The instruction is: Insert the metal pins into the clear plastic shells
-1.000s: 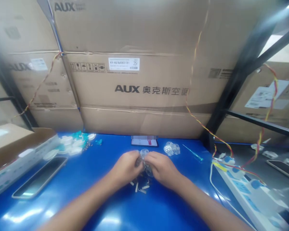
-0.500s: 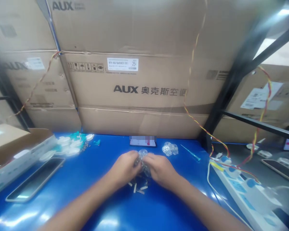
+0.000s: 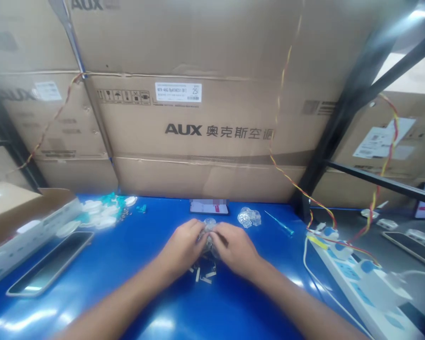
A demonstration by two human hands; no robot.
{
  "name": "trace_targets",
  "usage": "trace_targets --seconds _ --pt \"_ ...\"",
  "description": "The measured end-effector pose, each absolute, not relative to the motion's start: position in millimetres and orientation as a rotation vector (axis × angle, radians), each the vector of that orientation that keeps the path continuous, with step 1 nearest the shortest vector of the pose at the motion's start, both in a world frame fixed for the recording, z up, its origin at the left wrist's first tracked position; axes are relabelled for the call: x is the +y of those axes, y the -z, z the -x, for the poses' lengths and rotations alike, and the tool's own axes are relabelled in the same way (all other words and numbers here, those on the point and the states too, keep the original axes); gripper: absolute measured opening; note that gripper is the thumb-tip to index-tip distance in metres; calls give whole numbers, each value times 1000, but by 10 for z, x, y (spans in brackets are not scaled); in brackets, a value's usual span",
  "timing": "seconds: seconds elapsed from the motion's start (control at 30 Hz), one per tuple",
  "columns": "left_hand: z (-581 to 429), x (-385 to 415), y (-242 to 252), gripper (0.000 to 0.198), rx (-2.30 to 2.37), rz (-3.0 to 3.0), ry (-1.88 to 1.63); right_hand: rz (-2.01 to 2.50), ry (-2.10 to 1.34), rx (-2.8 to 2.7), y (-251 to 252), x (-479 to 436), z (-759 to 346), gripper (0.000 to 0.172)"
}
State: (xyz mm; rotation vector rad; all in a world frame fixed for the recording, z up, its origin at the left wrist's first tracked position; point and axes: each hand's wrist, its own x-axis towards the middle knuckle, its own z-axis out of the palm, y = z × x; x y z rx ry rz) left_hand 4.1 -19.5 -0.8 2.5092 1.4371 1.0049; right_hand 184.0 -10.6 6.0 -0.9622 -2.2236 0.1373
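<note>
Both hands meet at the middle of the blue table. My left hand and my right hand have their fingers closed around a clear plastic part, whose top edge shows between them. The fingers hide most of it, so its exact kind is unclear. Just below the hands lie several small metal strips. To the right of them rests a cluster of clear plastic pieces. Farther right is a thin screwdriver with a teal handle.
A phone leans at the back; another phone lies at left beside an open carton. White round parts and teal bits pile behind it. On the right are a power strip, cables and a black post.
My right fingers have shifted slightly inward over the clear plastic part, and the fingertips sit closer together. The view has moved a little. Both hands keep their hold.
</note>
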Motion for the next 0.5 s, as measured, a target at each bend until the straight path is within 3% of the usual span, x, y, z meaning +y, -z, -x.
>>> trace_targets --seconds 0.5 --pt "-60 -174 86 20 1517 -2459 -941 1035 -244 -2270 4 -34 -1838 30"
